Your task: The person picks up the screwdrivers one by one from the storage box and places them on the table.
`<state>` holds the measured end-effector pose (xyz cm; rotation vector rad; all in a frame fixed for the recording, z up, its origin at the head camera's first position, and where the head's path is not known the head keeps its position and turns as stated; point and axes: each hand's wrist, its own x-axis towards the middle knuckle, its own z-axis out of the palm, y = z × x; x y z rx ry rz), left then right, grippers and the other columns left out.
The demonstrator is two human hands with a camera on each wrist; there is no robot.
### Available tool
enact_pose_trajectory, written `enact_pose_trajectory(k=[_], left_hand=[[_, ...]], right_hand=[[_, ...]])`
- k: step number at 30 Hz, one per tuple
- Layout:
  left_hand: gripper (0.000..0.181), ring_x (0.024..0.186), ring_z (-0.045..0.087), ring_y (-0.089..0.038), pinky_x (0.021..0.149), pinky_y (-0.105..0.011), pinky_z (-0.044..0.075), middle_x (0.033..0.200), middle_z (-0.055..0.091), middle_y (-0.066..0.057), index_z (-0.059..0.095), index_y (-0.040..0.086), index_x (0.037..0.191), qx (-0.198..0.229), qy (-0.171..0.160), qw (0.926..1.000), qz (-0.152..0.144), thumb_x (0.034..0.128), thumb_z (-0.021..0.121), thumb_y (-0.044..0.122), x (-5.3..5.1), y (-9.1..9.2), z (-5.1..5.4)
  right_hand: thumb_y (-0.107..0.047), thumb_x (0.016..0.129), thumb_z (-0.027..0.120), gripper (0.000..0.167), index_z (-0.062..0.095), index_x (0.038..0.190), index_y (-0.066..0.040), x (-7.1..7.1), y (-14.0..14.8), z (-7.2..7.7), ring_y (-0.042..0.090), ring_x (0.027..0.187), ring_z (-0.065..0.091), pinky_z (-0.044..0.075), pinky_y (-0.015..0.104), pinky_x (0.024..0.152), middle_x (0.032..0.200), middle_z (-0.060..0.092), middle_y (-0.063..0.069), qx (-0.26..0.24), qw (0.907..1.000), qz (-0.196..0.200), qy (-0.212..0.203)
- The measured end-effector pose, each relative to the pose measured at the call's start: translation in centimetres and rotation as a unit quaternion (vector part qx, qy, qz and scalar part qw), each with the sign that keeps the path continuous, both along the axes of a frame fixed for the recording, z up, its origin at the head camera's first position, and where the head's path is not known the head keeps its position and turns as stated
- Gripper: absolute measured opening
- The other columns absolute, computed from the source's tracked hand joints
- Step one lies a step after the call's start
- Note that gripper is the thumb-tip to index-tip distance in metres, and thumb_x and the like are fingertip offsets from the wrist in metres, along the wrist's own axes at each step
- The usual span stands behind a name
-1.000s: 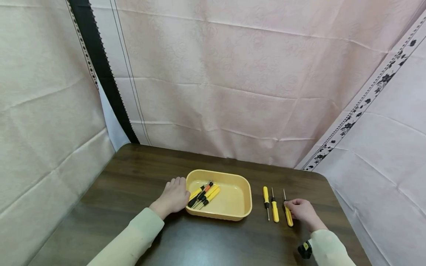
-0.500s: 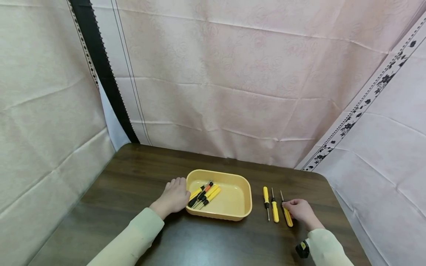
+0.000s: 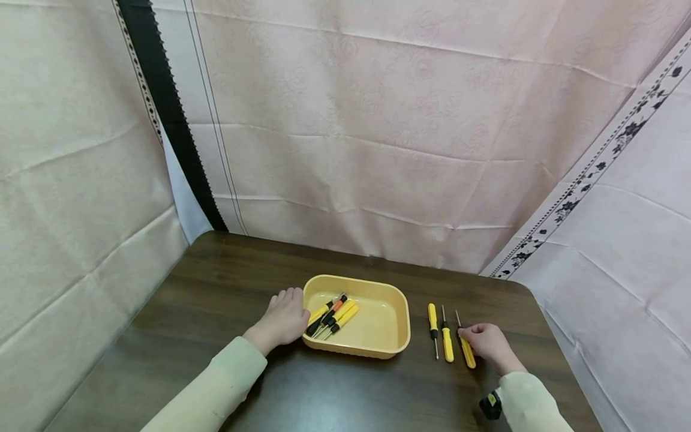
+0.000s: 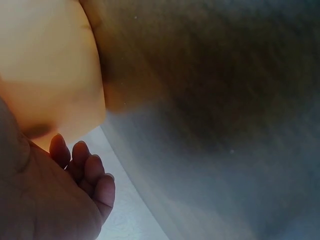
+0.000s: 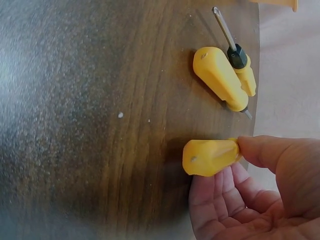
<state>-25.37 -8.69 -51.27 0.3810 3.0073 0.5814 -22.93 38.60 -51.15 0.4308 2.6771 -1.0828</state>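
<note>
My right hand pinches a screwdriver with a yellow handle between thumb and fingers. Its shaft points toward the far edge, and the handle's butt end faces the right wrist camera, close over the wood. Left of it lie two more yellow screwdrivers, side by side, one turned the opposite way. At the left end of a yellow plastic tray, my left hand holds the wall, its fingers loosely bent in the left wrist view. The thumb's hold is partly hidden.
Several yellow, black and orange screwdrivers lie piled in the tray's left half. The dark wooden table has rounded far corners. Pale cloth hangs behind and along both sides. A small black device sits at my right wrist.
The shaft of the pinched screwdriver has swung slightly left, toward the other two, and my right wrist has shifted a little left. My left hand and the tray have stayed in place.
</note>
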Motion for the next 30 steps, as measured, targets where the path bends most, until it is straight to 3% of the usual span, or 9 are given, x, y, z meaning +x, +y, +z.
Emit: enact_pose_trajectory(k=[17, 30], left_hand=[[0.022, 0.081, 0.038, -0.023, 0.074, -0.038, 0.030, 0.088, 0.042, -0.004, 0.047, 0.004, 0.105, 0.010, -0.009, 0.9999, 0.005, 0.0959, 0.044, 0.024, 0.1, 0.1, 0.1], [0.023, 0.083, 0.037, -0.024, 0.074, -0.039, 0.030, 0.088, 0.042, -0.004, 0.047, 0.004, 0.107, 0.020, -0.015, 0.9997, 0.007, 0.0966, 0.043, 0.024, 0.1, 0.0, 0.0]], right_hand=[[-0.026, 0.094, 0.062, 0.027, 0.067, 0.094, 0.000, 0.3, -0.2, -0.1, 0.019, 0.072, 0.059, 0.052, 0.034, 0.065, 0.085, 0.061, 0.009, -0.023, 0.9997, -0.009, 0.008], [-0.029, 0.095, 0.061, 0.035, 0.062, 0.106, 0.004, 0.3, -1.4, 2.2, 0.024, 0.079, 0.061, 0.054, 0.036, 0.070, 0.097, 0.062, 0.014, -0.025, 0.9992, -0.006, 0.030]])
